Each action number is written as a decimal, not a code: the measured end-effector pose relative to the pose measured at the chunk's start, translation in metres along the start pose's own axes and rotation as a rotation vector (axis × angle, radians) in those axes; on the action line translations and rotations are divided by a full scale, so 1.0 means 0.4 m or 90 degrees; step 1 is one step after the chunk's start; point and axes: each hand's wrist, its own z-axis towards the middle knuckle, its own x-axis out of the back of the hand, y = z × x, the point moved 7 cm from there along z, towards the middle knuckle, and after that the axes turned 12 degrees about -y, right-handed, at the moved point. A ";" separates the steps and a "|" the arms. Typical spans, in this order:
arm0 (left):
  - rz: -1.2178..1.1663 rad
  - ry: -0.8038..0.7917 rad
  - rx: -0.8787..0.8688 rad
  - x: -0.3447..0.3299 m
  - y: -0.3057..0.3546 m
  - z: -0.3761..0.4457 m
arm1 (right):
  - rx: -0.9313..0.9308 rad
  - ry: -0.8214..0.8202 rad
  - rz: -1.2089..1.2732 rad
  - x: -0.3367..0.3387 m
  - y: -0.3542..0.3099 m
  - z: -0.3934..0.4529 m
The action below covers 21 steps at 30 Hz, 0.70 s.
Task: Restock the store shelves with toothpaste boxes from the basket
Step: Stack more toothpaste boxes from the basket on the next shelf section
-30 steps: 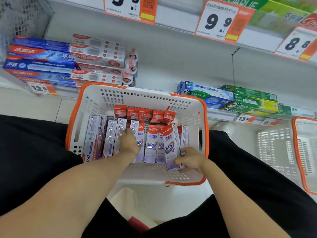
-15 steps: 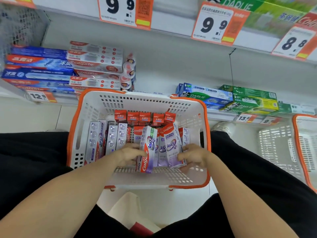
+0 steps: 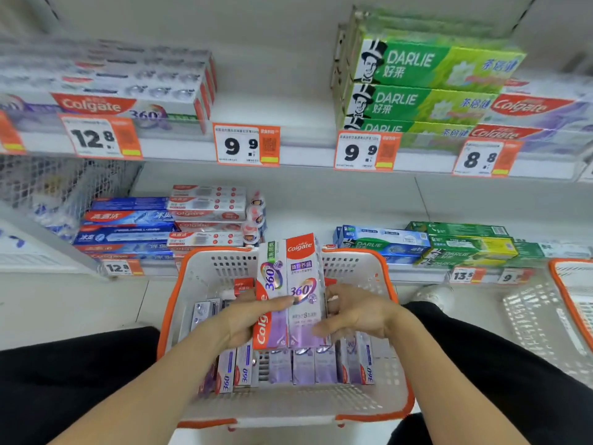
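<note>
1. Head view: a bundle of upright toothpaste boxes [image 3: 290, 293], purple and white card with red Colgate tops and a shiny "360°" mark, stands at frame centre above the basket [image 3: 398, 403].
2. The basket is perforated white plastic with an orange rim; more boxes [image 3: 298, 367] lie flat inside.
3. The left hand [image 3: 247, 319] grasps the bundle's left side, thumb across its front.
4. The right hand [image 3: 356, 313] clasps its right side, fingers curled behind.
</note>
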 end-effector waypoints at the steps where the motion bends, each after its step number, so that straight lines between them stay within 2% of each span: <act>1: 0.017 0.009 -0.022 -0.001 0.040 -0.024 | 0.027 -0.004 -0.014 -0.009 -0.036 -0.011; 7: 0.100 0.057 -0.157 -0.006 0.256 -0.169 | 0.259 0.113 0.048 -0.044 -0.210 -0.045; 9: 0.092 0.065 -0.203 -0.004 0.308 -0.210 | 0.313 0.176 0.006 -0.061 -0.260 -0.051; 12: 0.096 0.042 -0.246 -0.010 0.362 -0.253 | 0.340 0.254 -0.081 -0.091 -0.312 -0.051; 16: 0.115 0.046 -0.264 0.005 0.389 -0.271 | 0.364 0.291 -0.169 -0.123 -0.349 -0.045; 18: 0.082 0.060 -0.269 0.022 0.393 -0.268 | 0.369 0.234 -0.117 -0.136 -0.362 -0.044; 21: 0.064 0.069 -0.268 0.038 0.412 -0.264 | 0.362 0.096 0.041 -0.150 -0.377 -0.047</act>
